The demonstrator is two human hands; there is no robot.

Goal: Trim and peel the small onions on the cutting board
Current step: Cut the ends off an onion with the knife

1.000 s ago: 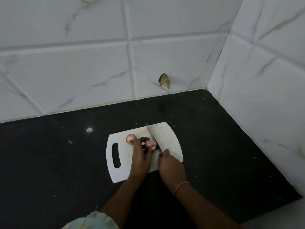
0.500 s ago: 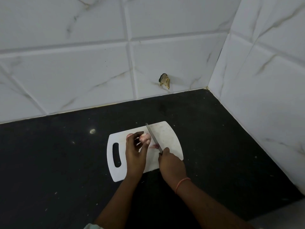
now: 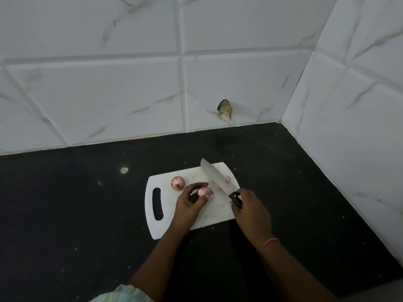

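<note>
A white cutting board with a slot handle at its left lies on the black counter. My left hand pinches a small pink onion between thumb and fingers just above the board. A second, unpeeled onion sits on the board to the left of it. My right hand grips the dark handle of a knife, whose blade points up-left across the board, to the right of the held onion and apart from it. A small cut-off onion piece lies on the board right of the blade.
The black counter meets white marble-look tiled walls at the back and the right, forming a corner. A chipped hole shows in the back wall tile. Small specks lie scattered on the counter.
The knife has swung right, away from the held onion, leaving a cut-off piece on the board. My left hand has shifted so the second onion shows again.
</note>
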